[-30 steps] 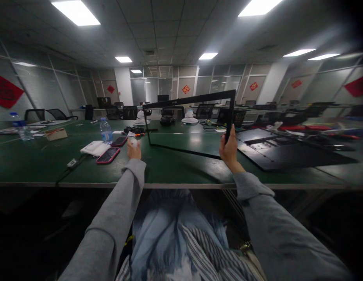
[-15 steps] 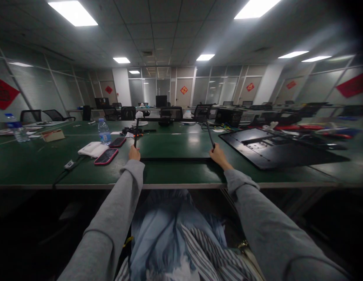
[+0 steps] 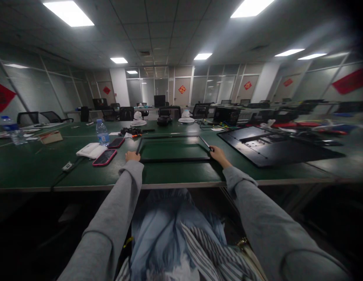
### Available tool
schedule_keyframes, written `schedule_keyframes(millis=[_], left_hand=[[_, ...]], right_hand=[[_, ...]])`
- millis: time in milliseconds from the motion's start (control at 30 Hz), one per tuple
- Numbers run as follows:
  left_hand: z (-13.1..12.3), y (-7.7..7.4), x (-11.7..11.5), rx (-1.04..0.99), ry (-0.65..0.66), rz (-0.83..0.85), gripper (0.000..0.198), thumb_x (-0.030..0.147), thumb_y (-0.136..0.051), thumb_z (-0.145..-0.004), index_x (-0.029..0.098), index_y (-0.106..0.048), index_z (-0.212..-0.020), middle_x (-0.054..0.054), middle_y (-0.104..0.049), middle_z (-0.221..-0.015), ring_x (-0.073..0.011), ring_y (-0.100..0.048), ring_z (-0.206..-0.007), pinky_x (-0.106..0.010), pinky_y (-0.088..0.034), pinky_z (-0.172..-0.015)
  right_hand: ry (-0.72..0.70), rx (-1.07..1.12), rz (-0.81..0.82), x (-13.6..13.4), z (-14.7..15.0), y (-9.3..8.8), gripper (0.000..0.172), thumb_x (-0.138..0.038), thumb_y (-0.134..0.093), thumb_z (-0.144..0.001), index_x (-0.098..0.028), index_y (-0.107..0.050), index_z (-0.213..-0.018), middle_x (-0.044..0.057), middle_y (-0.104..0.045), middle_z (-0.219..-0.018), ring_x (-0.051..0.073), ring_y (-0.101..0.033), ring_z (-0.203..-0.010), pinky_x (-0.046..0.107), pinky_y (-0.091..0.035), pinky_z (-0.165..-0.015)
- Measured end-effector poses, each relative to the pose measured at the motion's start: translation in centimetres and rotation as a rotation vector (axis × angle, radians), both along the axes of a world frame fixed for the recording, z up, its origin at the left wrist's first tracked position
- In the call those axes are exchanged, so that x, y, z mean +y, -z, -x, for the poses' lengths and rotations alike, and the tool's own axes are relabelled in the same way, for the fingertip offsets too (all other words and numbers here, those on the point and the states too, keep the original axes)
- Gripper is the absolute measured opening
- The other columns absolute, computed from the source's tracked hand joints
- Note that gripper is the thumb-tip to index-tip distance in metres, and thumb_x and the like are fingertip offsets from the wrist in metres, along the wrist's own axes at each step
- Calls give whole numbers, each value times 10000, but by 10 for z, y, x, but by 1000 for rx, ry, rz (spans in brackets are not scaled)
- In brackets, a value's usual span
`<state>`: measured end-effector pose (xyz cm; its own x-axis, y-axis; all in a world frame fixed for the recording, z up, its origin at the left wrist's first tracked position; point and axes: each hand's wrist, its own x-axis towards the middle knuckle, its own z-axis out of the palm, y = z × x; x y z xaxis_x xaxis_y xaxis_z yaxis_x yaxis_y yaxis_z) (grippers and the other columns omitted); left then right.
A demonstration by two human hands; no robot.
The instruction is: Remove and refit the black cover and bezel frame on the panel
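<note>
A thin black rectangular frame (image 3: 175, 159), looking like a monitor bezel, is tilted low over the green table (image 3: 181, 171), and the tabletop shows through its opening. My left hand (image 3: 132, 156) is closed around its left side near the front corner. On the opposite side my right hand (image 3: 219, 155) grips the right edge, also close to the front corner. Right of that hand lies a large black panel (image 3: 275, 150) with a bracket on its upper face, resembling a monitor's back.
Left of the frame lie a pink-edged phone (image 3: 104, 158), a darker phone (image 3: 116, 143), a white notebook (image 3: 91, 150) and a water bottle (image 3: 102, 133). A cable with a white tag (image 3: 68, 166) runs off the front edge. Behind stand two white round-based objects (image 3: 186, 117).
The far side of the black frame has swung down toward the table, so it lies much flatter. Both hands still hold its sides. The view has shifted slightly.
</note>
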<state>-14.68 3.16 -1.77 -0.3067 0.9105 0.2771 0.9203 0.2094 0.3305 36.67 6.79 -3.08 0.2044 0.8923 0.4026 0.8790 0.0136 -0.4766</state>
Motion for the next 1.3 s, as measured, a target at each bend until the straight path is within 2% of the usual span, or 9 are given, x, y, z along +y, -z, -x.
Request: schedule_keyframes(millis=[100, 233, 433, 533, 667, 900, 1100, 1233, 1300], left_hand=[[-1, 1, 1, -4, -59, 46, 438, 422, -528, -890, 174, -714, -1200, -198, -635, -1271, -382, -500, -1272, -465, -407, -998], [-2, 0, 3, 6, -55, 49, 427, 369, -486, -900, 186, -703, -1219, -180, -625, -1294, -346, -489, -1290, -442, -400, -1019], [-9, -3, -2, -64, -72, -25, 473, 378, -505, -912, 216, -617, -1342, -167, -539, -1399, -335, -457, -1311, -452, -414, -1021], [-17, -6, -8, -67, 6, -79, 473, 454, -539, -910, 287, -615, -1346, -129, -506, -1439, -346, -400, -1345, -504, -398, -1040], [-26, -11, -16, -18, 196, -51, 410, 583, -542, -902, 363, -698, -1211, -68, -565, -1405, -352, -379, -1353, -537, -358, -1066], [-30, -17, -24, -21, 310, 55, 576, 774, -532, -809, 371, -722, -1175, -39, -620, -1374, -336, -509, -1276, -501, -356, -1060], [-28, -16, -18, -34, 307, 16, 583, 772, -528, -815, 345, -729, -1157, -47, -623, -1357, -304, -548, -1238, -445, -422, -1010], [-28, -17, -16, -41, 212, 5, 606, 784, -507, -818, 317, -742, -1126, -99, -605, -1365, -340, -501, -1284, -457, -433, -1000], [-29, -16, -17, -38, 222, 18, 623, 795, -519, -800, 324, -730, -1148, -99, -593, -1380, -355, -474, -1304, -490, -416, -1018]], right_hand=[[14, -28, 29, -2, 0, -1, 569, -136, -516, -795, -163, -638, -1351, 110, -686, -1241, 250, -643, -1126, 332, -489, -953], [21, -36, 62, -2, 1, -3, 511, -164, -535, -815, -164, -673, -1307, 111, -702, -1198, 252, -649, -1102, 321, -489, -925], [28, 50, -51, 1, -2, -3, 457, -133, -495, -831, -124, -700, -1240, 111, -727, -1088, 209, -668, -997, 280, -484, -892], [55, 48, -85, -1, -1, -5, 443, -130, -473, -836, -130, -715, -1207, 108, -732, -1017, 217, -668, -948, 299, -486, -869], [82, 40, -102, -10, 3, -9, 432, -137, -476, -830, -152, -733, -1176, 108, -728, -1007, 226, -661, -944, 305, -484, -855], [94, 67, -102, -19, 7, -13, 430, -140, -460, -825, -174, -755, -1135, 100, -738, -1021, 225, -664, -969, 307, -483, -880], [38, 60, -81, -15, 8, -12, 439, -133, -438, -848, -155, -733, -1173, 96, -737, -1076, 215, -670, -1012, 301, -486, -901], [21, 32, -62, -12, 9, -11, 448, -120, -441, -850, -135, -715, -1204, 108, -732, -1101, 210, -672, -1010, 287, -488, -892], [4, -3, -45, -12, 10, -12, 450, -116, -451, -842, -135, -718, -1203, 109, -735, -1081, 214, -675, -988, 288, -489, -881]])
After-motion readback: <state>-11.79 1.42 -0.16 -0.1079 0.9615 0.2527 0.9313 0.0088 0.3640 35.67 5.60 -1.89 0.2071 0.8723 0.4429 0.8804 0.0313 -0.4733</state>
